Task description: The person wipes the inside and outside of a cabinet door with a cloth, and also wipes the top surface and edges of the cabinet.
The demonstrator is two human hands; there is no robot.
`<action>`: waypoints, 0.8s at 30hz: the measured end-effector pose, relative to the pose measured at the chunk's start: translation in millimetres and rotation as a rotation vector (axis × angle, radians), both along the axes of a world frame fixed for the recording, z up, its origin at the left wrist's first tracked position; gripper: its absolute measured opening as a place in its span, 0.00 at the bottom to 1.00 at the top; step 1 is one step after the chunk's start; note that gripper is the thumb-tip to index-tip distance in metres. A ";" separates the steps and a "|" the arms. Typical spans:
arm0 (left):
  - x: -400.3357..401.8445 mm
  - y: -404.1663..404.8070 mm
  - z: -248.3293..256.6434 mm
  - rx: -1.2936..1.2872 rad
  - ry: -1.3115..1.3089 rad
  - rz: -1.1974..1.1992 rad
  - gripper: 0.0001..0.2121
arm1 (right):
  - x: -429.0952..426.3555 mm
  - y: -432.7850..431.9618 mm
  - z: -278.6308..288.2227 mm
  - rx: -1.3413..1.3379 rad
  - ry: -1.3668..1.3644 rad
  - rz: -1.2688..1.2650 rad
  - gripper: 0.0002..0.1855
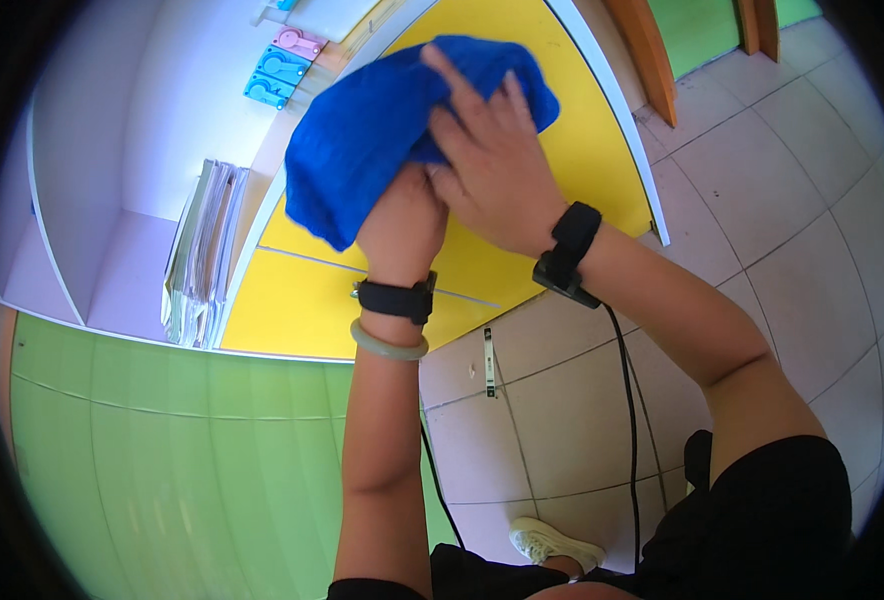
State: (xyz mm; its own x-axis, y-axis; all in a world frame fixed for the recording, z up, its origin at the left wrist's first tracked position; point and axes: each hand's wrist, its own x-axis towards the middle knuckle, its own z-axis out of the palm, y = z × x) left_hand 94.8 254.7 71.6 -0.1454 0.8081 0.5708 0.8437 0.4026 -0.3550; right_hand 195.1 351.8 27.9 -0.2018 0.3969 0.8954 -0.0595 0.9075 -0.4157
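A blue cloth (367, 120) is spread in front of the yellow cabinet doors (584, 165), near their upper part. My left hand (408, 217) reaches up to the cloth's lower edge; its fingers are hidden by the cloth and the other hand. My right hand (494, 150) lies over the right part of the cloth, fingers spread, its thumb side close to the left hand. Both wrists wear black straps, and a pale bangle (389, 341) circles the left wrist.
Left of the doors, an open shelf (134, 247) holds a stack of papers or folders (205, 255). Blue and pink plastic pieces (277, 67) lie above it. A green panel (186, 450) stands at lower left. A black cable (629, 420) crosses the tiled floor (569, 412), near a small strip (490, 362).
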 end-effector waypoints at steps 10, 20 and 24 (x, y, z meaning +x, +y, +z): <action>-6.4 -59.5 -89.0 -0.352 -0.096 0.345 0.12 | -2.4 -18.1 -58.5 0.287 -0.300 0.253 0.15; 30.9 -20.8 -101.8 -0.073 -0.037 -0.081 0.16 | 29.6 12.8 -93.5 0.136 -0.332 0.100 0.15; 33.6 -0.7 -62.5 -0.045 -0.012 -0.154 0.11 | 21.2 16.3 -80.0 -0.016 -0.157 0.022 0.15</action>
State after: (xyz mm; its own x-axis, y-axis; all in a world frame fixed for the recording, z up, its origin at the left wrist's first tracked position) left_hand 128.4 254.0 9.1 -0.0248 0.8458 0.5329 0.8986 0.2524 -0.3589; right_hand 216.2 368.1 -52.1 -0.3474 0.4044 0.8460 -0.0126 0.9001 -0.4355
